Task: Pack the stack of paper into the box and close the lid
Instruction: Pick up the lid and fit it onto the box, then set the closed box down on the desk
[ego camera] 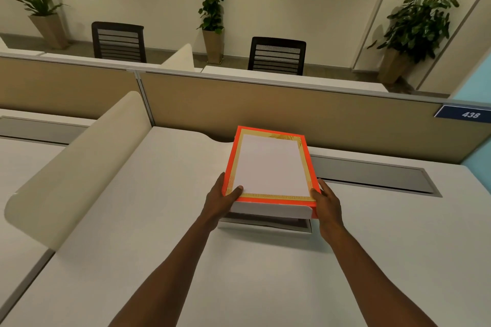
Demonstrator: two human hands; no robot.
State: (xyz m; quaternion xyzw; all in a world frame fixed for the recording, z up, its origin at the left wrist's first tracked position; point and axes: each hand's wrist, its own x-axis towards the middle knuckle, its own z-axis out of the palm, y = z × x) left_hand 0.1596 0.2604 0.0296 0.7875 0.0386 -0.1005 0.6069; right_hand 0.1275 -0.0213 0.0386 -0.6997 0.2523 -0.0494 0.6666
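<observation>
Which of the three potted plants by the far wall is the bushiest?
The right plant, beside the white wall panel: its crown is wide and dense, while the other two are slimmer.

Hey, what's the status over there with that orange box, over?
Left hand and right hand grip the near corners of the orange box. Box held above the desk, white sheet showing on top. Nothing blocking, over.

Blue sign point(466, 114) on partition reads "438".
</observation>
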